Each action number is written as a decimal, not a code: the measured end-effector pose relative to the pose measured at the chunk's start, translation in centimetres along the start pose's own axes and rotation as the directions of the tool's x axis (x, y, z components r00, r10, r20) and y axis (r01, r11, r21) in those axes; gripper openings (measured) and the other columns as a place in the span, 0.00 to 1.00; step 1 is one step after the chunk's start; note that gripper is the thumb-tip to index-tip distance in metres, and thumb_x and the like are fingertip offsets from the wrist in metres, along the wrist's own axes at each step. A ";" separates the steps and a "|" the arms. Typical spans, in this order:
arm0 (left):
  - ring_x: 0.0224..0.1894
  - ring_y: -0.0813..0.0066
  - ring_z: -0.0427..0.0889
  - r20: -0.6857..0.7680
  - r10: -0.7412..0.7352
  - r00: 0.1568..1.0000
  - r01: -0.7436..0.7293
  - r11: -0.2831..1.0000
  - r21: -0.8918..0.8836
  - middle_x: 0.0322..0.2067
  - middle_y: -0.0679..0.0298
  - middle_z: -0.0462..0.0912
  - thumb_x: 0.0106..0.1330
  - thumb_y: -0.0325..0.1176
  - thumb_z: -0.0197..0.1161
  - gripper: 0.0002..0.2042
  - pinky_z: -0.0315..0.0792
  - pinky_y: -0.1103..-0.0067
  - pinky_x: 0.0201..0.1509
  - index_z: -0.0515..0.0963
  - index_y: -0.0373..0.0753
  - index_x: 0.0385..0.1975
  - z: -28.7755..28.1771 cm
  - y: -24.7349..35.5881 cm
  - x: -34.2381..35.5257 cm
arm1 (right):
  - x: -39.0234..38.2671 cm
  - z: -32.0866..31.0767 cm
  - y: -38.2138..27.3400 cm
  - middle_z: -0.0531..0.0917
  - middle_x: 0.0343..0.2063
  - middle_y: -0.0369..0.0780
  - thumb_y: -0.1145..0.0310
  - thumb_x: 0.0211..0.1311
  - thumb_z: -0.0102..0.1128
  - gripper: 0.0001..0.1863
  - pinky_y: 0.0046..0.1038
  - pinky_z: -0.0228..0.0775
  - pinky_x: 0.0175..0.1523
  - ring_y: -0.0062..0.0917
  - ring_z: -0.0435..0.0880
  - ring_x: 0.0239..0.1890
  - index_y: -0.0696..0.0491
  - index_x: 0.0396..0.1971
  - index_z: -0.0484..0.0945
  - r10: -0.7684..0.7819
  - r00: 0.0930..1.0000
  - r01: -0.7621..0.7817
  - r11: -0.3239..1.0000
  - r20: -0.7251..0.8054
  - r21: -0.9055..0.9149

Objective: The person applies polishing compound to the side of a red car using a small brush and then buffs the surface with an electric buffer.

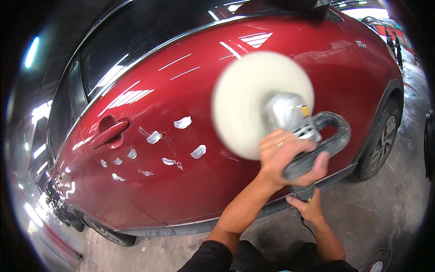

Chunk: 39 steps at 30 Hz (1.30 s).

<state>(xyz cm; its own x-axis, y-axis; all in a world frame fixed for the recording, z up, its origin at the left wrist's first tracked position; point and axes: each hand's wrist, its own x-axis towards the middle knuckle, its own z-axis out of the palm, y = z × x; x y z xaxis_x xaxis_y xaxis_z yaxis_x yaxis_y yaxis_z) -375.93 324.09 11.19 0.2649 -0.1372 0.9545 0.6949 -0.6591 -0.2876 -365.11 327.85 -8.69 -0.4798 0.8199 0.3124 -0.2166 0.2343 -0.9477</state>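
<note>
A polisher (287, 111) with a large round white pad (240, 104) is held up in front of a red car door (190, 90). The pad's blurred surface looks to be spinning. My left hand (283, 154) is wrapped round the polisher's dark loop handle (337, 131). Lower down, my right hand (310, 208) grips the rear end of its body, where a cord (310, 229) hangs down. Several white dabs of paste (183, 122) sit on the door panel left of the pad. Whether the pad touches the paint is hard to tell.
The door handle (108, 133) juts out left of the paste dabs. A dark side mirror (312, 7) overhangs the top. The car's wheel (383, 140) stands at the right, on a concrete floor (376, 208). A round-topped object (376, 266) lies at the lower right.
</note>
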 end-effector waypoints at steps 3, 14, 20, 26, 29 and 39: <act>0.16 0.72 0.78 -0.004 0.009 1.000 -0.010 0.984 -0.176 0.19 0.67 0.80 0.45 0.31 0.74 0.10 0.72 0.79 0.25 0.80 0.40 0.25 8.0 -1.5 0.5 | 1.4 -3.4 2.6 0.84 0.27 0.39 0.65 0.46 0.77 0.21 0.30 0.75 0.43 0.24 0.83 0.32 0.60 0.38 0.80 0.027 0.981 0.000 0.990 -0.195 0.139; 0.18 0.53 0.80 0.286 -0.264 0.921 0.337 0.908 -0.250 0.13 0.54 0.78 0.45 0.40 0.72 0.11 0.75 0.64 0.26 0.78 0.42 0.17 27.8 -1.0 -2.1 | 3.0 -10.5 3.0 0.85 0.39 0.40 0.71 0.50 0.60 0.22 0.30 0.78 0.41 0.28 0.85 0.36 0.61 0.48 0.78 0.157 0.947 0.033 0.819 -0.280 0.573; 0.16 0.57 0.78 0.272 -0.218 0.937 0.290 0.921 -0.261 0.12 0.57 0.77 0.43 0.37 0.73 0.11 0.70 0.68 0.23 0.77 0.41 0.17 20.8 -0.5 -4.3 | 1.1 -5.3 7.0 0.84 0.39 0.40 0.72 0.50 0.62 0.24 0.31 0.78 0.41 0.29 0.84 0.36 0.61 0.50 0.76 0.162 0.950 0.029 0.805 -0.266 0.593; 0.16 0.68 0.75 -0.013 -0.178 0.984 0.177 0.982 -0.072 0.15 0.65 0.76 0.41 0.34 0.72 0.09 0.66 0.75 0.24 0.78 0.43 0.20 5.7 2.3 -4.7 | -2.8 -1.1 6.2 0.81 0.34 0.38 0.69 0.50 0.68 0.20 0.27 0.73 0.41 0.26 0.81 0.34 0.57 0.45 0.78 -0.052 0.993 0.068 0.986 -0.101 0.155; 0.15 0.73 0.72 0.058 -0.217 0.974 0.211 0.973 0.094 0.15 0.69 0.74 0.41 0.30 0.72 0.11 0.64 0.78 0.23 0.80 0.40 0.25 -4.0 4.4 -4.5 | -4.1 2.6 5.1 0.81 0.31 0.37 0.68 0.49 0.69 0.19 0.27 0.73 0.42 0.26 0.81 0.33 0.57 0.42 0.79 -0.103 0.987 0.089 0.989 0.122 0.116; 0.15 0.74 0.69 -0.036 -0.302 0.953 0.285 0.846 0.451 0.14 0.64 0.70 0.58 0.35 0.69 0.15 0.65 0.77 0.24 0.69 0.36 0.34 -14.3 10.2 -8.8 | -5.5 8.9 5.2 0.88 0.33 0.43 0.67 0.42 0.77 0.21 0.32 0.77 0.47 0.28 0.87 0.38 0.58 0.38 0.83 -0.029 0.881 0.004 0.999 0.472 0.054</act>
<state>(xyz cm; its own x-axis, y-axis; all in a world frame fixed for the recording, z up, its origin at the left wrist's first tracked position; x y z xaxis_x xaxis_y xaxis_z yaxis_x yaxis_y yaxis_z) -380.75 307.98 0.98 0.0182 0.0417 0.9990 0.9649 -0.2627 -0.0066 -371.15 319.89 -14.80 -0.8180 0.4688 0.3334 -0.2640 0.2089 -0.9416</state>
